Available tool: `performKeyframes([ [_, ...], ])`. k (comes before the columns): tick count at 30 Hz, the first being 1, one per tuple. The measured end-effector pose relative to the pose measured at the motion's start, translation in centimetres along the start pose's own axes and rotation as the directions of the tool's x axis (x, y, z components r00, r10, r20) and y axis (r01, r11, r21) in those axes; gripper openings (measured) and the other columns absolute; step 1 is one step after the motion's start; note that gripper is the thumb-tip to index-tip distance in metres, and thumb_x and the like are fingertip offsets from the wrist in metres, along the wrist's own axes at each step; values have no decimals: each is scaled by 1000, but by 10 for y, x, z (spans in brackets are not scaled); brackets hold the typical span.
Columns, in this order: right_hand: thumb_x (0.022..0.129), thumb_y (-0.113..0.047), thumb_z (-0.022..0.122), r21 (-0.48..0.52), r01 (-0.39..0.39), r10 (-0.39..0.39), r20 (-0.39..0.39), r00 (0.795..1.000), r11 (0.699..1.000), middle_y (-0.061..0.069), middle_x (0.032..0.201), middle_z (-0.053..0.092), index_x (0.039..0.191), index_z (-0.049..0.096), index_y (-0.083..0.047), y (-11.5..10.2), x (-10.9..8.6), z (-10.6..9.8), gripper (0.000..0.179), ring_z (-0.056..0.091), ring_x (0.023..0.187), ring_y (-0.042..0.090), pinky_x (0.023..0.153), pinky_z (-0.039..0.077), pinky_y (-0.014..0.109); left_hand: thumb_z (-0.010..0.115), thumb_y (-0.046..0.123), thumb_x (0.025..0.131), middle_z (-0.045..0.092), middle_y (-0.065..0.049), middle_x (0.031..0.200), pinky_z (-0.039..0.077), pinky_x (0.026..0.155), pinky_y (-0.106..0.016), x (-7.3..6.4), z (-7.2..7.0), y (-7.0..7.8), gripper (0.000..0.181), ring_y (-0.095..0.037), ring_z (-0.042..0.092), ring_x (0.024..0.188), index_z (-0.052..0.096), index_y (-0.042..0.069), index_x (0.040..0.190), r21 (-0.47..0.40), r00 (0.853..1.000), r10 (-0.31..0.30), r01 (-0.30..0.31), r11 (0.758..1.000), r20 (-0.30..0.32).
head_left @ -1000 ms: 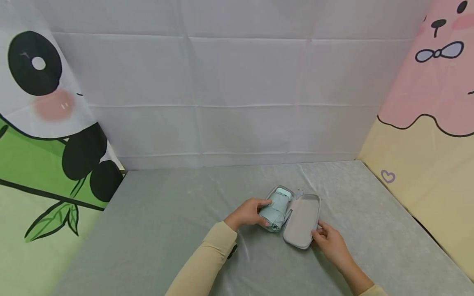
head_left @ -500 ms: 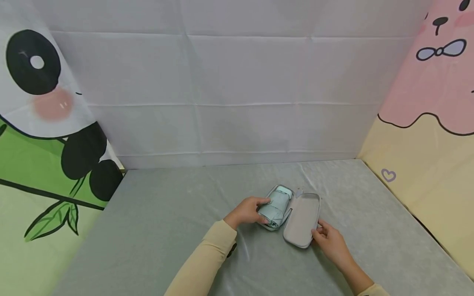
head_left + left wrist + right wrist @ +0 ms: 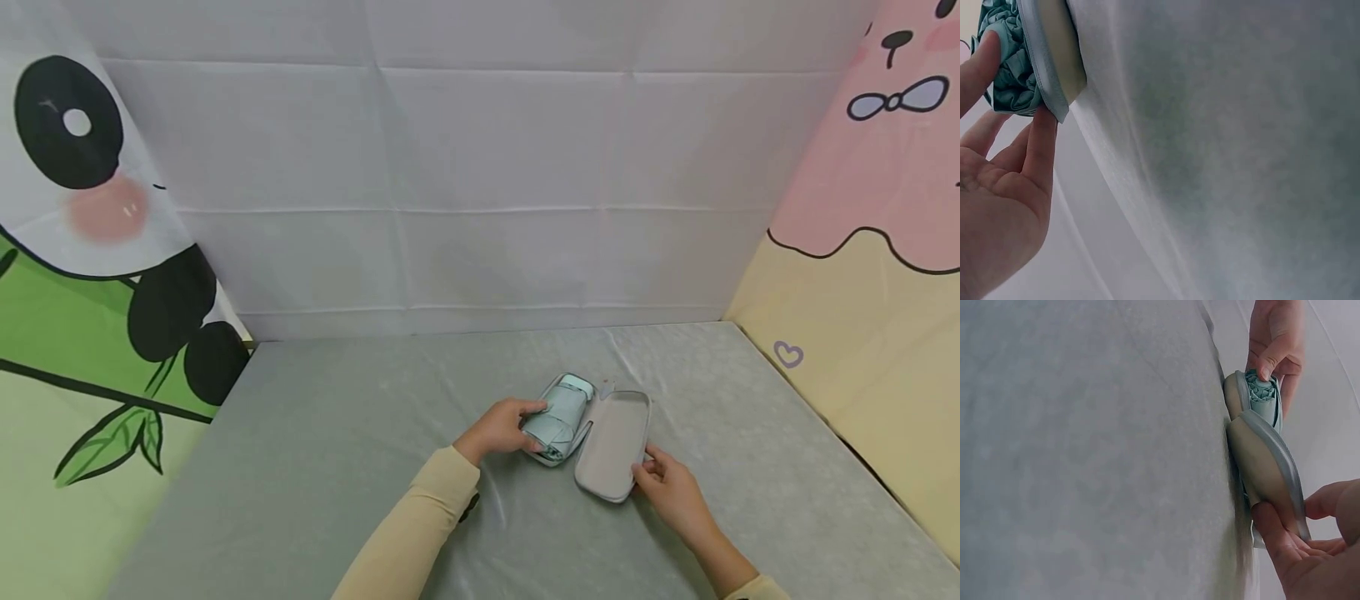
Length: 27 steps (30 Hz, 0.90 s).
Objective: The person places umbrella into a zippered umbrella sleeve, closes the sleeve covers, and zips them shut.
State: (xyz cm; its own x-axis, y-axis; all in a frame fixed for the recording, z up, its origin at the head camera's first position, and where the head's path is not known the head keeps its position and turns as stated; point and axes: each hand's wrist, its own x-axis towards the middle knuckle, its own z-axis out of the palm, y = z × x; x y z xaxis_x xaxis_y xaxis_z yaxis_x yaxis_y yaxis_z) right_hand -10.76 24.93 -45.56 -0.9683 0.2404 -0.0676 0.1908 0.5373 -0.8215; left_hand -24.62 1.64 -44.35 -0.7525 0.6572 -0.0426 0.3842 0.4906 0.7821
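Gripping teal roll (image 3: 562, 417) in left half of case (image 3: 611, 454): left hand (image 3: 498, 428), fingers part-spread. Right hand (image 3: 670, 493) pinches case's right edge.

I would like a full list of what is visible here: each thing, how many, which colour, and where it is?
Case: one, pale grey inside, open on the cloth
Bundle: one, teal, in the case's left half
Cloth: one, grey-green, under the case
Backdrop: one, whitish, behind
Panda print: one, white, black and green, left side
Bear print: one, pink and yellow, right side
Dark item: one, black, at the left cuff, unclear
Left hand: one, holding the bundle
Right hand: one, gripping the case's right half
Sleeves: two, beige, on the arms
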Motion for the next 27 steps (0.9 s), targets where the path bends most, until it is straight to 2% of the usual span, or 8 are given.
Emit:
performKeyframes([
  [5, 92, -9, 56, 4, -2, 2, 7, 1000, 1000, 14, 91, 65, 130, 37, 19, 1, 0, 0, 51, 63, 77, 20, 64, 49, 28, 80, 3, 72, 50, -10, 134, 43, 91, -33, -2, 2, 0, 67, -25, 46, 121, 52, 3, 132, 11, 1000, 0, 0, 1000, -11],
  [12, 92, -9, 56, 8, -5, 5, 4, 1000, 1000, 14, 91, 65, 131, 38, 19, -1, -2, -2, 51, 63, 77, 19, 64, 49, 28, 80, 3, 72, 50, -13, 134, 39, 98, -35, -4, 4, -2, 67, -25, 43, 124, 51, 1, 132, 28, 999, 42, -41, 999, -28],
  [17, 92, -7, 56, 14, -2, 2, 6, 1000, 1000, 14, 90, 65, 130, 38, 19, -2, -3, -3, 50, 63, 77, 19, 63, 49, 27, 80, 3, 72, 48, -14, 135, 38, 98, -37, -5, 5, -2, 67, -26, 41, 126, 51, 1, 133, 11, 999, 32, -32, 999, -32],
  [22, 91, -7, 55, 16, 1, -1, 5, 1000, 1000, 15, 91, 65, 130, 37, 20, -4, -5, -3, 50, 63, 77, 19, 63, 49, 27, 80, 0, 71, 45, -16, 136, 38, 99, -40, -7, 5, -1, 69, -30, 39, 127, 50, 0, 133, -68, 999, 22, -24, 997, -31],
  [27, 91, -7, 56, 10, 3, -3, 6, 1000, 1000, 16, 92, 65, 130, 38, 20, -5, -6, -5, 50, 63, 77, 19, 63, 49, 27, 80, 3, 72, 45, -11, 138, 41, 95, -39, -9, 4, 0, 69, -30, 41, 125, 51, 6, 134, -225, 997, -83, 78, 971, -12],
])
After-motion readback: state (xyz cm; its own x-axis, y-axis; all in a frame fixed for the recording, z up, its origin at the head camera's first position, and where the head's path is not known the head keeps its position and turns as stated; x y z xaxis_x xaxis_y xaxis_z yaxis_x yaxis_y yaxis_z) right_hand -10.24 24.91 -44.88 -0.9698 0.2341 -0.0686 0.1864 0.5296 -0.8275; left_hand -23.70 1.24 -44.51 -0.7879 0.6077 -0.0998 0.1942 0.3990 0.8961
